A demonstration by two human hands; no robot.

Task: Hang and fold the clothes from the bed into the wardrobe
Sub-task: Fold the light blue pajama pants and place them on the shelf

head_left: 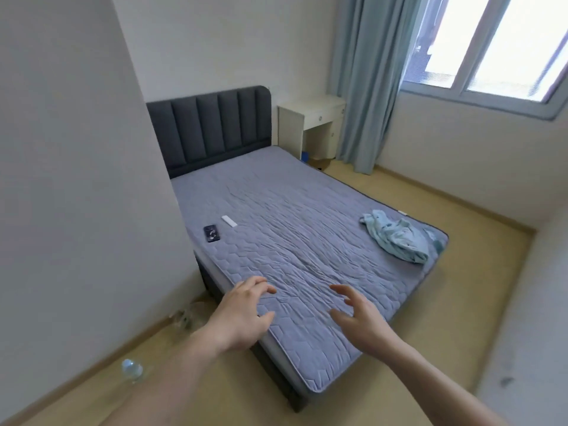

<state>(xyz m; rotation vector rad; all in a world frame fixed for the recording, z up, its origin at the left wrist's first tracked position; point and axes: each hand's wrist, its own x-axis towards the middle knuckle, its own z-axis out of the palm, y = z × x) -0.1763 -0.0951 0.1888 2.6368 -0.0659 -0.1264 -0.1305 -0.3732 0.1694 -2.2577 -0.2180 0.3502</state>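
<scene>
A crumpled light blue garment (396, 236) lies on the far right corner of the bed (292, 229), which has a grey-blue quilted mattress cover. My left hand (242, 312) hovers over the near edge of the mattress with its fingers spread and loosely bent, holding nothing. My right hand (358, 319) reaches out beside it, fingers spread too, also holding nothing. Both hands are well short of the garment. No wardrobe is in view.
A dark phone (211, 233) and a white remote (229, 221) lie on the bed's left side. A white nightstand (310, 124) stands by the dark padded headboard (212, 127), next to blue curtains (365, 87). A plastic bottle (132, 368) lies on the floor at the left wall.
</scene>
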